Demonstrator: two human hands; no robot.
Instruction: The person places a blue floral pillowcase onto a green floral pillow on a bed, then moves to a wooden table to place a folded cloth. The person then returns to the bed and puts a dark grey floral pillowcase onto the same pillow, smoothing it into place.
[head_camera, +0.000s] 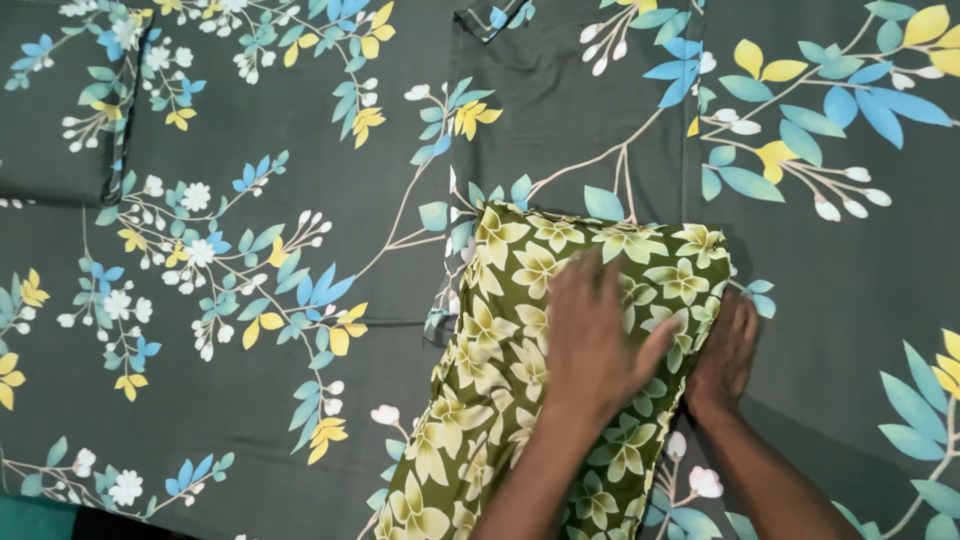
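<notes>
Olive-green pillow with pale yellow flower print lies on dark grey floral bedsheet — 2 hands on it. Left hand pressed flat on top, fingers spread; right hand cups pillow's right edge, fingers together.

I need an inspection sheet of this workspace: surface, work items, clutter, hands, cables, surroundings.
Surface: dark grey floral bedsheet, spread flat with some creases.
Work items: green pillow with pale flower print, lying on the sheet.
Clutter: a pillow in matching grey print at the top left; a folded piece of the same fabric above the green pillow.
Hands: left hand flat on top of the pillow; right hand pressed against its right edge.
Cables: nothing seen.
Surroundings: teal strip at the bottom left corner.
</notes>
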